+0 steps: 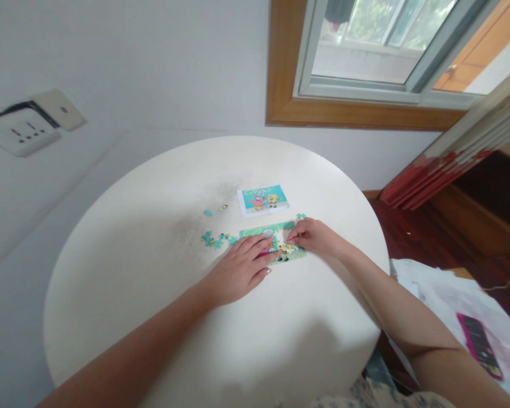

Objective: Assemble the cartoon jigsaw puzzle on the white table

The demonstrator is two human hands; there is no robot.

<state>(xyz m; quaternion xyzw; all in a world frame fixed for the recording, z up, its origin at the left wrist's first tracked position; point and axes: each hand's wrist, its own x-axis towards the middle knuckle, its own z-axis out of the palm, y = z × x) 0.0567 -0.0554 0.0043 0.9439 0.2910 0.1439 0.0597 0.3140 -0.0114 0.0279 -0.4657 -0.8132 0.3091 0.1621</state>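
Note:
A partly assembled jigsaw puzzle with a cartoon picture lies flat on the white round table. My left hand rests over its left part, fingers stretched out and lying flat. At the puzzle's right side, my right hand has thumb and fingers pinched together; whatever is between them is too small to make out. Loose teal jigsaw pieces are scattered just left of the puzzle, and one more piece sits above my right hand. Behind the puzzle is a box or card bearing a matching cartoon picture.
Two small groups of puzzle pieces lie farther back on the left. A wall socket is at the left, and a wood-framed window at the back. On the right, a phone lies on a white cloth beside the table edge.

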